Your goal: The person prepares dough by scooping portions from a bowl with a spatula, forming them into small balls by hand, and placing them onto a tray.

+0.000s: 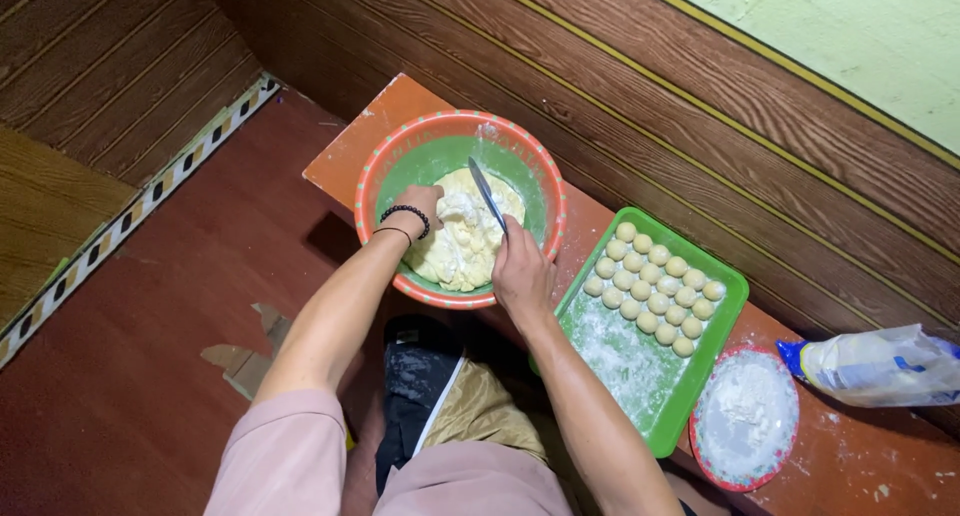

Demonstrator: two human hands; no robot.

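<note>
Under my left hand (pixel 418 202) I am pinning the dough (pixel 462 244) steady while my right hand (pixel 521 272), closed around the knife (pixel 488 195), is cutting just beside it.

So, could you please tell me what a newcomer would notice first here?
The green bowl with an orange rim, at the bench's left end, holds pale dough; the left hand presses it while the right hand holds a knife. Right of it, a green tray carries rows of dough balls.

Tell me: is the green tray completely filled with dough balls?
No: the dough balls fill only the far part of the green tray, while the near part holds just a dusting of flour.
</note>
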